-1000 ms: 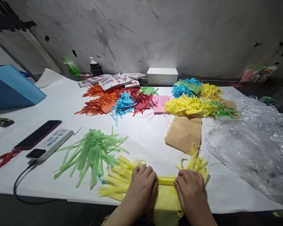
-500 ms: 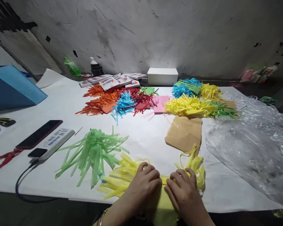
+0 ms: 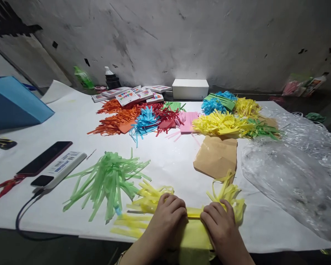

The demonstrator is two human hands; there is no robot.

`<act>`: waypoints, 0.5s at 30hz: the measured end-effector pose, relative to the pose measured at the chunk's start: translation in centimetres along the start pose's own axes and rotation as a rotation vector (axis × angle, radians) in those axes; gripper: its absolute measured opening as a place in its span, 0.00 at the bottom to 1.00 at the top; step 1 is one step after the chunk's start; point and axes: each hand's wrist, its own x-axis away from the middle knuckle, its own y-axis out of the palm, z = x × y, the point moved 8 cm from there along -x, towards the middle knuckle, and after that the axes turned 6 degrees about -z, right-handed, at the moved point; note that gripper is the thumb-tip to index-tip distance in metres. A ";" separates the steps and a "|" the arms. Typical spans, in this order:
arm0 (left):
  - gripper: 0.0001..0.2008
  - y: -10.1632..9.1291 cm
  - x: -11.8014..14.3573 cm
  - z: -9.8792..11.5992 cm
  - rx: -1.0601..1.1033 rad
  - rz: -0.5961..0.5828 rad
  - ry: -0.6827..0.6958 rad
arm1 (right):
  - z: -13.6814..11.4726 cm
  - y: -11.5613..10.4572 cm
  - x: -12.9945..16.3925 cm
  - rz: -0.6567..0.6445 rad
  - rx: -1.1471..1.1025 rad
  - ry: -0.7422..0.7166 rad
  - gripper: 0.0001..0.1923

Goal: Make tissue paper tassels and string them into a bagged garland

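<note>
Hands spread apart since – left hand [image 3: 167,217], right hand [image 3: 220,222] grip rolled fringed yellow paper [image 3: 194,212].

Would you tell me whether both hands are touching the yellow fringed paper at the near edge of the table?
Touching: the head view shows the left hand and right hand pressing fingers onto the yellow fringed paper.

A pale green fringed paper bundle [image 3: 107,180] is lying near the desk's front edge; a crumpled clear plastic sheet [image 3: 289,169] is covering its right edge.
</note>
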 end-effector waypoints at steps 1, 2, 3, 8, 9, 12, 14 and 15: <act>0.09 0.0 0.0 0.1 0.006 0.012 -0.005 | 0.2 -0.1 0.1 -0.001 0.010 0.009 0.22; 0.09 -0.1 0.1 0.3 0.010 0.022 -0.019 | 0.4 -0.1 0.2 -0.004 0.020 0.025 0.20; 0.09 -0.1 0.0 0.3 0.009 0.026 -0.052 | 0.6 -0.1 0.3 -0.011 0.034 0.047 0.19; 0.08 0.1 -0.3 0.0 -0.132 -0.022 -0.261 | 1.4 0.4 0.1 -0.025 0.196 0.190 0.13; 0.07 0.1 -0.5 0.2 -0.167 -0.022 -0.241 | 1.4 0.4 0.0 -0.026 0.213 0.193 0.12; 0.06 0.4 -0.8 1.1 -0.239 -0.039 -0.058 | 0.9 0.3 -0.2 -0.029 0.212 0.141 0.12; 0.06 0.9 -1.0 1.5 -0.291 -0.084 0.039 | 0.0 0.3 -0.3 -0.026 0.192 0.055 0.15; 0.07 1.1 -1.1 1.6 -0.325 -0.103 0.064 | -0.5 0.3 -0.5 -0.025 0.176 0.007 0.15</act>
